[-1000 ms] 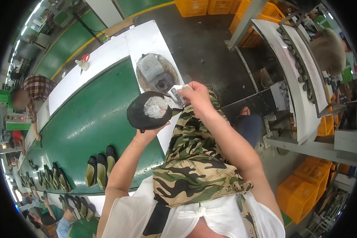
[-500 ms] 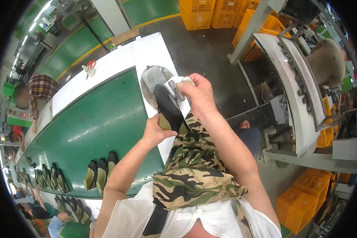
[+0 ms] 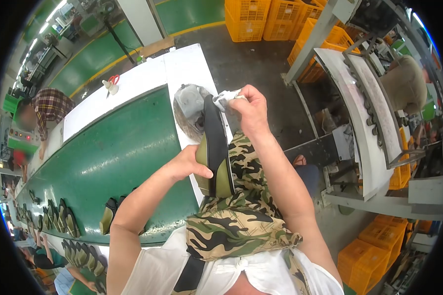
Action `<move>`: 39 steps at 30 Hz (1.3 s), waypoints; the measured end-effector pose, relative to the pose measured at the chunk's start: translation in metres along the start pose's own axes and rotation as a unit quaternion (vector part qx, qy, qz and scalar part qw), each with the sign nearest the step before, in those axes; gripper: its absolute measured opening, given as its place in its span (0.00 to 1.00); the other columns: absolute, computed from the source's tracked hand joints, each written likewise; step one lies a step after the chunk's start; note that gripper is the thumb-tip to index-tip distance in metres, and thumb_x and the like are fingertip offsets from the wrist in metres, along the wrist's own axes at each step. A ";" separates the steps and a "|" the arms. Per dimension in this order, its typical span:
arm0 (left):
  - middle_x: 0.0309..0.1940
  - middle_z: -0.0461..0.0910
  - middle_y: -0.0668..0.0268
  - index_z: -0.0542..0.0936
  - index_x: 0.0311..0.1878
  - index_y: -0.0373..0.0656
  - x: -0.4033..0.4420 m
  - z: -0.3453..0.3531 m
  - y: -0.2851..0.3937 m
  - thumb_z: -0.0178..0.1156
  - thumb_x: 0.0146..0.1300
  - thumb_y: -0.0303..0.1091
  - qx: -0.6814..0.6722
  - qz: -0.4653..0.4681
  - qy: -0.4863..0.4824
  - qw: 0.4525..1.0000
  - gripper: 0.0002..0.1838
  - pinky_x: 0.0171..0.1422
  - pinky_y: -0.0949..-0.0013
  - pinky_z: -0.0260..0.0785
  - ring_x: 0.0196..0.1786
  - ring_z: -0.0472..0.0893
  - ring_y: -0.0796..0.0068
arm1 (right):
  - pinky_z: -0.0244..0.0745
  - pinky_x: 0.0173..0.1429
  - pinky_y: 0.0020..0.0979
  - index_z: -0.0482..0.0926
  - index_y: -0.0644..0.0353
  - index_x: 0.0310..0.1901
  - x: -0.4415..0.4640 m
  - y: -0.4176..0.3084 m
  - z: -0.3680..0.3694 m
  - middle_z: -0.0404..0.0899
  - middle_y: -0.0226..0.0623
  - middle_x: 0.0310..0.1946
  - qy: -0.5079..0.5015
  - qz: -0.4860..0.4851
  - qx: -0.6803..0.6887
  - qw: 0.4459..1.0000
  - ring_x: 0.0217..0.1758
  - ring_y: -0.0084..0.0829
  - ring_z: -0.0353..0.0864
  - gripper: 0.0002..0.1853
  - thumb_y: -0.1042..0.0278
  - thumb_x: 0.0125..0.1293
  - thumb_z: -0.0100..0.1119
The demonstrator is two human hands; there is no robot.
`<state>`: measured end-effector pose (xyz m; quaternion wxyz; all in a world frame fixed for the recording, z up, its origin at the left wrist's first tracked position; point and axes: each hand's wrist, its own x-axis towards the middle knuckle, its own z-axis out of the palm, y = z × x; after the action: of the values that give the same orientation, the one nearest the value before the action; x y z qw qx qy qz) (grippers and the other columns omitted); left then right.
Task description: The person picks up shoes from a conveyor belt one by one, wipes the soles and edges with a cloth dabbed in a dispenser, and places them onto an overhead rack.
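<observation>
A black shoe [image 3: 215,132] with an olive-green lining lies over my lap, its toe pointing away from me. My left hand [image 3: 189,162] grips it near the heel, thumb on the inside. In my right hand [image 3: 253,110] a crumpled white cloth [image 3: 226,98] with grey smudges is pinched at the shoe's toe. Just beyond the shoe, a grey container [image 3: 189,101] sits on the white board at the bench's edge; its contents are hard to make out.
Several black shoes [image 3: 59,216] stand on the green conveyor belt [image 3: 128,142] at left. Red-handled scissors [image 3: 114,78] and a white bottle [image 3: 111,88] lie on the white board. Orange crates [image 3: 366,258] are at right and at the back. A person in a plaid shirt [image 3: 54,108] works at far left.
The shoe has turned more upright in view, showing more of its green inside. My right hand with the cloth has shifted slightly right. Shoes on the belt have moved left.
</observation>
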<state>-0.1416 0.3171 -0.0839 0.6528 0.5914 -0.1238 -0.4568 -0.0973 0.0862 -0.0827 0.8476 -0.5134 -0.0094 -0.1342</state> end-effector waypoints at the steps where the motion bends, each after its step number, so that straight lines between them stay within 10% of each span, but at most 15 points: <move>1: 0.50 0.83 0.63 0.77 0.58 0.35 0.001 0.000 -0.001 0.80 0.37 0.30 -0.014 -0.003 -0.001 1.000 0.39 0.63 0.66 0.70 0.52 0.81 0.71 | 0.66 0.35 0.22 0.72 0.58 0.25 -0.002 0.000 -0.001 0.76 0.26 0.26 -0.005 0.002 0.007 1.000 0.30 0.16 0.71 0.08 0.81 0.52 0.61; 15: 0.54 0.79 0.57 0.69 0.64 0.34 0.032 0.006 -0.007 0.74 0.44 0.42 -0.168 0.022 0.023 0.985 0.44 0.62 0.59 0.74 0.54 0.82 0.61 | 0.72 0.39 0.28 0.70 0.58 0.24 -0.048 0.007 -0.042 0.82 0.38 0.33 -0.055 0.103 0.035 0.993 0.34 0.25 0.78 0.08 0.82 0.50 0.57; 23: 0.56 0.79 0.56 0.69 0.64 0.32 0.047 0.009 -0.005 0.73 0.49 0.33 -0.209 0.067 0.050 0.974 0.39 0.66 0.59 0.71 0.58 0.79 0.60 | 0.71 0.38 0.26 0.71 0.59 0.25 -0.088 -0.013 -0.085 0.82 0.38 0.33 -0.105 0.152 0.044 0.982 0.34 0.24 0.78 0.07 0.80 0.49 0.59; 39: 0.54 0.78 0.58 0.71 0.61 0.31 0.087 0.056 0.014 0.72 0.50 0.26 -0.001 0.192 0.121 0.974 0.34 0.63 0.63 0.69 0.55 0.78 0.64 | 0.64 0.26 0.28 0.76 0.64 0.27 -0.106 -0.004 -0.137 0.74 0.30 0.19 0.181 0.067 -0.147 0.970 0.24 0.19 0.71 0.08 0.68 0.50 0.63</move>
<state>-0.1268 0.2136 -0.0889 0.7389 0.6068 -0.1554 -0.2482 -0.2170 -0.0121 -0.1598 0.7572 -0.5992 0.1989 -0.1674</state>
